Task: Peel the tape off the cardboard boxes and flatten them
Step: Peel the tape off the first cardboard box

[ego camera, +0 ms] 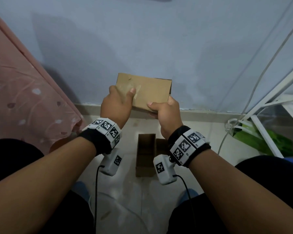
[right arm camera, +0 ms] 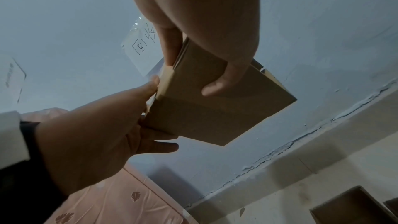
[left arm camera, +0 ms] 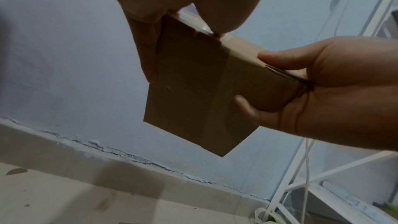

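— cardboard box (ego camera: 150, 92): where is it?
— up off the floor (ego camera: 130, 188), before the wall. left hand (ego camera: 116, 105) grips its left end, thumb on the clear tape (ego camera: 137, 89).
— right hand (ego camera: 166, 115)?
— clamps the near right corner.

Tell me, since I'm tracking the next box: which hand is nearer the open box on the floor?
Right. The right hand sits above the open box, slightly to its right; the left hand is further off, up-left. Both grip the held box.

Matt brown cardboard box (ego camera: 150, 90) bears glossy clear tape (ego camera: 137, 89); painted wall (ego camera: 159, 39) looks cracked.
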`<state>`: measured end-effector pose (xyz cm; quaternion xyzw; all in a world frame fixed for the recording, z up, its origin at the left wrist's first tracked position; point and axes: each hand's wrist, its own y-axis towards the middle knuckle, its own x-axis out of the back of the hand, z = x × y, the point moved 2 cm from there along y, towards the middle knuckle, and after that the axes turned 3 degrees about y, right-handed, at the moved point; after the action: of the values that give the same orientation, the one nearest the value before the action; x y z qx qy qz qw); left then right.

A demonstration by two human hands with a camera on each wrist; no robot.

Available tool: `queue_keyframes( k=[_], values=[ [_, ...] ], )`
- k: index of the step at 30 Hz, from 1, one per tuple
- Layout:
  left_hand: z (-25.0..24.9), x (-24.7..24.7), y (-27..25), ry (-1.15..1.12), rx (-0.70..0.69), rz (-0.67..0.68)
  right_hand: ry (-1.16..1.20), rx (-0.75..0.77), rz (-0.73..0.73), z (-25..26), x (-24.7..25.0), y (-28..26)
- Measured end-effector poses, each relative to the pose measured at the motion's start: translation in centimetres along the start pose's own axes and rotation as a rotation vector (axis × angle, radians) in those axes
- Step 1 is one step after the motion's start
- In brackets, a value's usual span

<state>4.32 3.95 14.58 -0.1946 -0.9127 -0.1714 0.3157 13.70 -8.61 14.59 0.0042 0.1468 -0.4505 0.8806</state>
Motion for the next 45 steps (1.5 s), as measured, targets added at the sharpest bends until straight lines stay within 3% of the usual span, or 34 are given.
queue_keyframes(
  k=[7, 19, 24, 35, 41, 45],
  values=[
    [-0.4, 0.2, -0.5, -0.076, 0.087, 0.030, -0.019, 0.025, 0.048, -0.4, -0.2, -0.3],
    [0.6, 0.9, 0.8, -0.079, 0.059, -0.157, 0.018, -0.014, 0.027, -1.3, 0.6, -0.2],
    [-0.2, 0.5, -0.1, -0.020, 0.106, -0.004, 0.008, -0.020, 0.040, -1.7, 0.3, -0.4],
    [2.2, 0.0, 0.5, 0.054, -0.028, -0.046, -0.044, -0.082, -0.042, -1.4, 1.0, 0.0],
    [1.7, -0.7, -0.1, 0.088, 0.037, 0.069, -0.046, -0.081, -0.033, -1.8, 0.7, -0.3],
    [2.3, -0.8, 0.1, 0.072, -0.006, 0.055, -0.044, -0.102, -0.069, -1.8, 1.0, -0.2]
  ],
)
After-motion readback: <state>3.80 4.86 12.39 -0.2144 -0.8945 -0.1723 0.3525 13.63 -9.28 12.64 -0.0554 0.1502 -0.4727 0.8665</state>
